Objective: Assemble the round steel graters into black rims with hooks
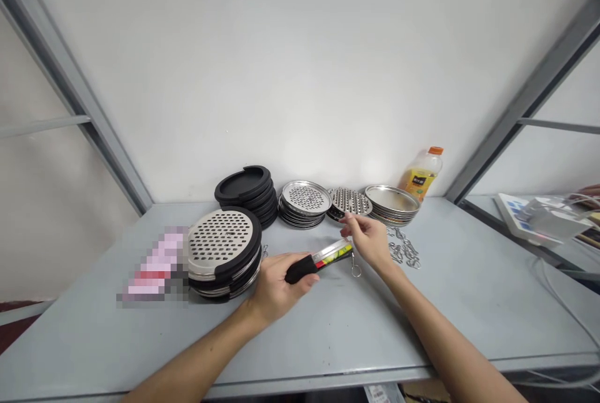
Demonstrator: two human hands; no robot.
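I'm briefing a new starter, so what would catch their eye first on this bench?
Mid-table, the left hand grips a black-handled tool while the right hand pinches its far end. Left of them stands a stack of perforated metal discs in black rings; an orange-capped bottle stands by the back wall.

Bottle (422,176) label, back edge of the table (469,284): yellow with dark print, too small to read.
Tool (323,258) label: red, yellow and green markings, no legible characters.
Pink item (154,265), left side: blurred, unreadable.
Legible text: none.
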